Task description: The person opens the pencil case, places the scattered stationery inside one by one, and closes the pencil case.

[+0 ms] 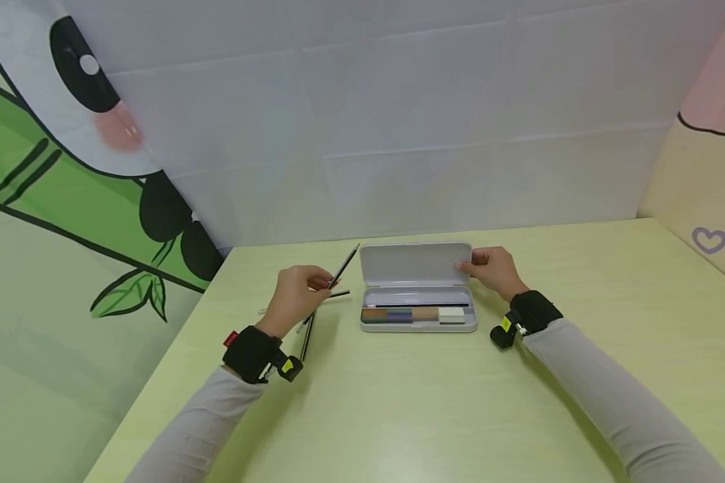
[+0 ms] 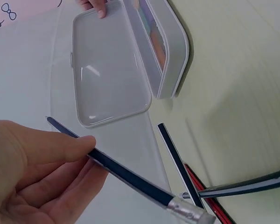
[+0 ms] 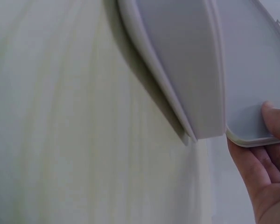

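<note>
A dark pencil (image 2: 126,175) with a silver ferrule is pinched between the thumb and fingers of my left hand (image 1: 299,297), its tip pointing up toward the case. My right hand (image 1: 494,270) holds the right edge of the raised lid (image 1: 413,265), thumb on the inner face and fingers behind. The pale pencil case (image 1: 419,328) stands open on the table. Inside lie a white eraser (image 1: 451,315), a dark thin stick and brown and purple pieces. Below my left hand several pencils (image 1: 308,339) lie crossed on the table; one shows red in the left wrist view.
The light wooden-look table (image 1: 423,409) meets a pale wall covering (image 1: 399,188) close behind the case. A printed cartoon panel (image 1: 54,221) rises at the left, and another panel (image 1: 713,194) with a purple heart stands at the right.
</note>
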The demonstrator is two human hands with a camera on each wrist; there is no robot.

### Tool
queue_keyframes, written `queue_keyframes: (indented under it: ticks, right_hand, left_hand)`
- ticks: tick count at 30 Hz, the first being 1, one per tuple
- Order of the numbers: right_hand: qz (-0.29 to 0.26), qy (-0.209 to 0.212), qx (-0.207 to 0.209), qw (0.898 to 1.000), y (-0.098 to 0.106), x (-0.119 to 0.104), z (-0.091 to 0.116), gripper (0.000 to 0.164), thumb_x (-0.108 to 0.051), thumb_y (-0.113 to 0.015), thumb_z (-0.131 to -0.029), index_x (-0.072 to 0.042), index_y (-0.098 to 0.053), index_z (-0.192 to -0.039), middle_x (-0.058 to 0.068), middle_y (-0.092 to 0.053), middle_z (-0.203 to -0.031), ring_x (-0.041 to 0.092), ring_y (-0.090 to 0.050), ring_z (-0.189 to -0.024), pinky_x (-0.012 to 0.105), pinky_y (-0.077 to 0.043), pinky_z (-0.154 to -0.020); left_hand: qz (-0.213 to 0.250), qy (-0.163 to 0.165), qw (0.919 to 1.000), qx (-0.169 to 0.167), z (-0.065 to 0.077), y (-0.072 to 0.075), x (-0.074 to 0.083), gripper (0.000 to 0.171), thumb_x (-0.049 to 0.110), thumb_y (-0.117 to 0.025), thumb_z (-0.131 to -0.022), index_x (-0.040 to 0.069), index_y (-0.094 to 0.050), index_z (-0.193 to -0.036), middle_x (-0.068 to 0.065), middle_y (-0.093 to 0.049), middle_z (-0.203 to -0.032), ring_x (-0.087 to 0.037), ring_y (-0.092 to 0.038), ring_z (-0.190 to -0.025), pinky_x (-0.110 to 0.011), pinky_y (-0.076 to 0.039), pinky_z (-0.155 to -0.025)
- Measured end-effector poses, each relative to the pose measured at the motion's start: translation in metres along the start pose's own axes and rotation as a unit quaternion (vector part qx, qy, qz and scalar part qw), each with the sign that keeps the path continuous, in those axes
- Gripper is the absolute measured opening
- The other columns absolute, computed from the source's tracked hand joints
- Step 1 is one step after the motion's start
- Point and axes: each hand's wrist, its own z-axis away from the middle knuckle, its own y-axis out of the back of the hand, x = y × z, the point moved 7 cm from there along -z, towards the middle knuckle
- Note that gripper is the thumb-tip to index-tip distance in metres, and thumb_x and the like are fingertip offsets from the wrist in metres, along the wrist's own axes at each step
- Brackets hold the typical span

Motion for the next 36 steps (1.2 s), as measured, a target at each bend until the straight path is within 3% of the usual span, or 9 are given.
queue_keyframes:
  ticks: [5,12,22,28,36]
  right_hand:
    - [0.012,0.008,0.002,1.0,0.0,0.0,0.0,0.035,-0.02,-0.069,-0.089,0.007,-0.069,-0.11,0.025,-0.072,-0.102,0.013,-0.069,-0.076,0.02,-0.049,-0.067]
    - [0.011,0.012,0.006,1.0,0.0,-0.003,0.006,0.034,-0.02,-0.068,-0.089,0.007,-0.069,-0.109,0.025,-0.071,-0.102,0.003,-0.063,-0.072,0.021,-0.049,-0.068]
    - [0.009,-0.001,0.015,1.0,-0.005,-0.006,0.017,0.035,-0.02,-0.068,-0.089,0.006,-0.068,-0.112,0.026,-0.071,-0.105,0.022,-0.07,-0.083,0.021,-0.049,-0.069]
    - [0.007,-0.007,0.02,1.0,-0.006,-0.008,0.022,0.034,-0.02,-0.068,-0.089,0.006,-0.069,-0.111,0.025,-0.071,-0.105,0.021,-0.071,-0.082,0.02,-0.049,-0.069]
    - [0.007,-0.01,0.024,1.0,-0.011,-0.011,0.034,0.033,-0.019,-0.068,-0.089,0.007,-0.07,-0.109,0.025,-0.071,-0.102,0.015,-0.069,-0.077,0.02,-0.049,-0.067]
  left_hand:
    - [-0.015,-0.024,0.9996,-0.001,-0.004,-0.006,0.011,0.021,-0.002,-0.066,-0.085,-0.002,-0.07,-0.106,-0.018,-0.072,-0.094,-0.029,-0.069,-0.088,-0.038,-0.057,-0.077]
    - [-0.014,-0.044,0.9989,-0.014,-0.011,-0.014,0.022,0.021,-0.003,-0.067,-0.084,-0.001,-0.07,-0.105,-0.017,-0.073,-0.093,-0.027,-0.07,-0.087,-0.036,-0.058,-0.078]
    - [-0.009,-0.096,0.9952,-0.016,-0.018,-0.023,0.037,0.019,-0.004,-0.067,-0.083,-0.001,-0.071,-0.102,-0.016,-0.074,-0.094,-0.025,-0.071,-0.085,-0.035,-0.059,-0.077]
    - [-0.005,-0.151,0.9882,-0.026,-0.02,-0.032,0.049,0.019,-0.006,-0.066,-0.084,-0.001,-0.071,-0.101,-0.015,-0.074,-0.095,-0.024,-0.071,-0.086,-0.031,-0.059,-0.077]
    - [0.0,-0.166,0.9846,-0.054,-0.015,-0.042,0.055,0.019,-0.004,-0.065,-0.085,0.0,-0.071,-0.103,-0.015,-0.074,-0.098,-0.024,-0.072,-0.087,-0.028,-0.059,-0.078]
